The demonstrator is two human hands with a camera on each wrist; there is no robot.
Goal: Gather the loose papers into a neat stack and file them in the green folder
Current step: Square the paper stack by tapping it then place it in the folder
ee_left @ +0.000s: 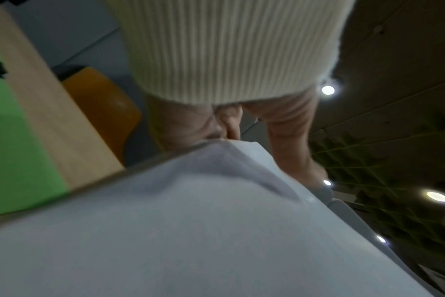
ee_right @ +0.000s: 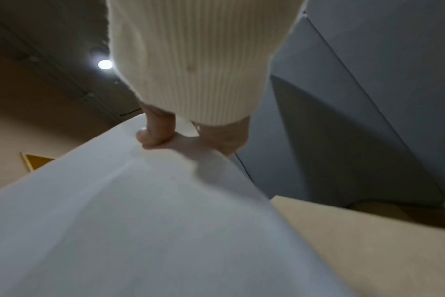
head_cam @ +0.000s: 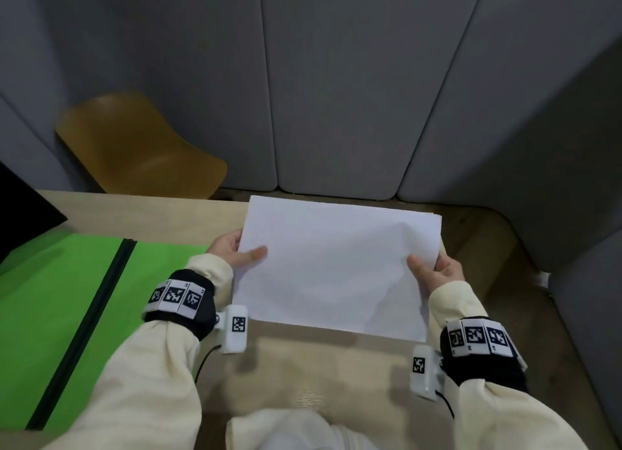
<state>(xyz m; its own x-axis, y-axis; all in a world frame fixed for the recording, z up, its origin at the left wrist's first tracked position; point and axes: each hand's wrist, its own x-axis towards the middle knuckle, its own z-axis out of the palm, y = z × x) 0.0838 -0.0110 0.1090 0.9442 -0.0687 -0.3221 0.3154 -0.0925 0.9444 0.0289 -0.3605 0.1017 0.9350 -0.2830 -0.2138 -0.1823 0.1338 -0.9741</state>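
I hold the stack of papers above the worktop, left hand and right hand pinching its short sides; the open green folder lies beside my left grip, the nearer one.

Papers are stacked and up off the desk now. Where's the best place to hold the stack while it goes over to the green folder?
Hold the paper stack by its two short side edges, one hand from each side, as the left hand and right hand do now: thumbs on top, fingers beneath. The sheets are wide and limp, so two-sided support probably limits sagging on the way to the green folder, lying open on the left.
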